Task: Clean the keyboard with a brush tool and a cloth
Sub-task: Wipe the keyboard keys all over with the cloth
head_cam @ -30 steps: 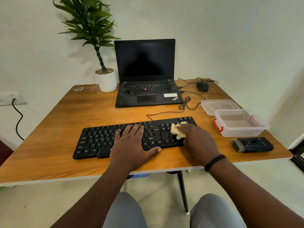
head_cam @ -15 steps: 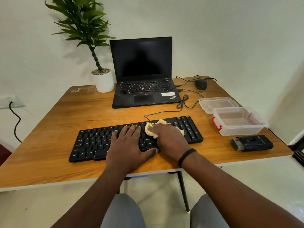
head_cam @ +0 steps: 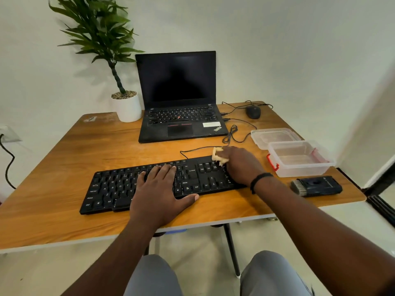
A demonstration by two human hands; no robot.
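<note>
A black keyboard (head_cam: 119, 186) lies across the front of the wooden table (head_cam: 64, 150). My left hand (head_cam: 159, 189) lies flat on the middle keys, fingers straight. My right hand (head_cam: 240, 163) grips a small cream cloth (head_cam: 218, 158) and holds it against the keyboard's far right corner; most of the cloth is hidden under the fingers. The black brush tool (head_cam: 316, 186) lies on the table to the right of the keyboard, bristles pointing left.
An open laptop (head_cam: 178, 97) stands behind the keyboard, a potted plant (head_cam: 126, 105) to its left. A mouse (head_cam: 253, 112) and cables lie at the back right. A clear plastic box (head_cam: 299, 159) and its lid (head_cam: 275, 135) sit right of the keyboard.
My right hand with the cloth swept left to the keyboard's middle, then back right and up to the far right corner. My left hand stayed on the keys.
</note>
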